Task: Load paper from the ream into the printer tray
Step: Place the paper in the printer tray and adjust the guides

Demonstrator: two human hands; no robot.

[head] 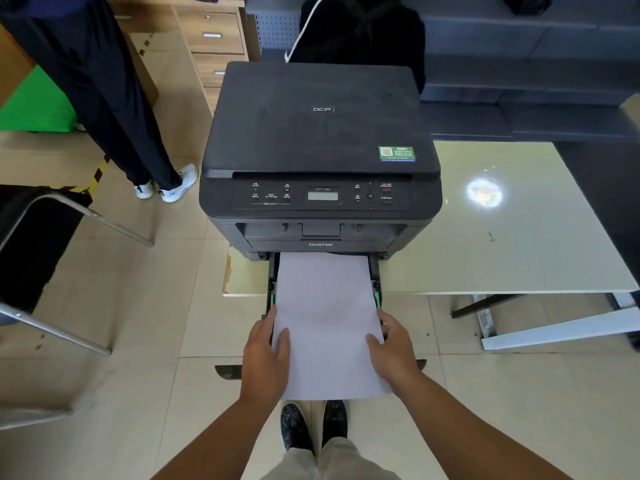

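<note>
A black printer stands at the left end of a pale table. Its paper tray is pulled out toward me, with green guides at both sides. A stack of white paper lies over the tray, its far end under the printer's front. My left hand grips the stack's left edge, thumb on top. My right hand holds the right edge the same way. The tray's front end is hidden under the paper and my hands. No ream is in view.
Another person's legs stand at the left by wooden drawers. A metal-framed chair sits at the near left. A dark backpack rests behind the printer. My shoes are on the tiled floor below the tray.
</note>
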